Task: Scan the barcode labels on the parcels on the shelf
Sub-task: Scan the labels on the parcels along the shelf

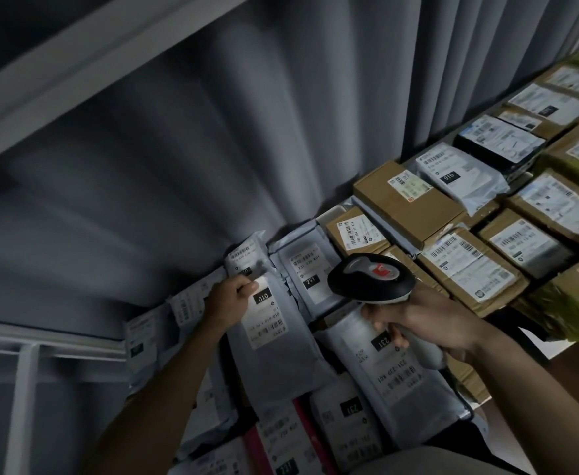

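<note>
The left hand (230, 297) pinches the top edge of a grey mailer bag (274, 341) on the crowded shelf, apparently to keep its label (264, 311) flat and readable, while the right hand (428, 323) grips the scanner (370, 276), aimed toward that label

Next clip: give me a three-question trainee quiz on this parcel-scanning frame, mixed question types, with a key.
1. True or false: the right hand grips the scanner.
2. The left hand holds: A) a brown box, B) a grey mailer bag, C) nothing.
3. Fill in: the black tag on that bag's label reads ___.

Key: 1 true; 2 B; 3 010.
</note>
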